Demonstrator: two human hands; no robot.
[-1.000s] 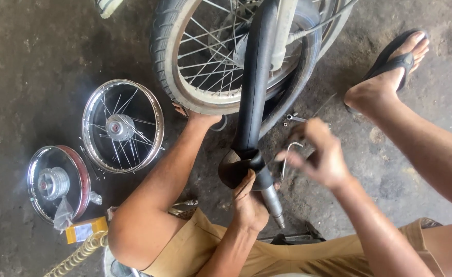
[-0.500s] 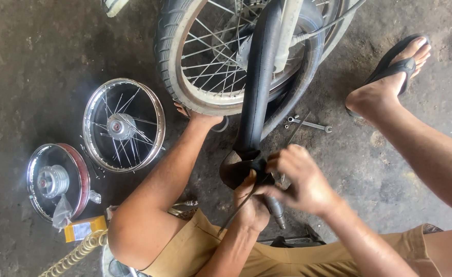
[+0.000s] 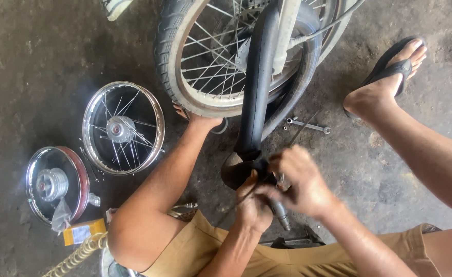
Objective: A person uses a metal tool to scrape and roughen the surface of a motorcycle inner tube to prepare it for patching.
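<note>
We now have both hands at the black inner tube: our right hand, apart from it a second ago, has closed its fingers beside our left hand on the tube's lower end, below the spoked wheel; a wrench lies beyond.

The floor is rough, stained grey concrete; on its left lies a bare spoked wheel rim; nearer and further left lies a smaller hub rim with a red edge, a crumpled clear plastic bag against it; a small orange box sits just beside that; a metal spanner lies right of the tyred wheel; a sandalled foot rests far right.
</note>
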